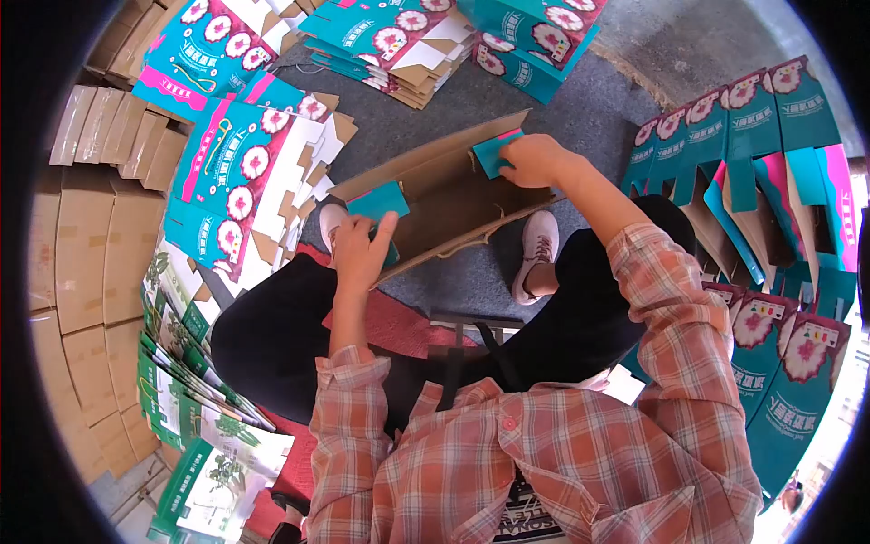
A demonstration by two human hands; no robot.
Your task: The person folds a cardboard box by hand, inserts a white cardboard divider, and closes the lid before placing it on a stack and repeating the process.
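Observation:
An open-topped cardboard box [453, 210] stands between my feet, its brown inside facing up and teal flaps at both ends. My left hand [362, 252] is at its left end, thumb toward the inside and fingers curled at the end wall, beside the left teal flap [381, 203]. At the right end, my right hand [536, 161] is closed on the right teal flap [494, 154], fingers bent over its edge. Short cord handles [469, 245] show on the long sides.
Flat teal printed cartons [227, 177] are stacked at left, with more stacks [390, 41] ahead. Upright formed teal boxes [739, 122] stand in rows at right. Brown cartons [83, 254] are piled far left, near green-and-white printed cartons [195, 408]. My shoes [539, 249] flank the box.

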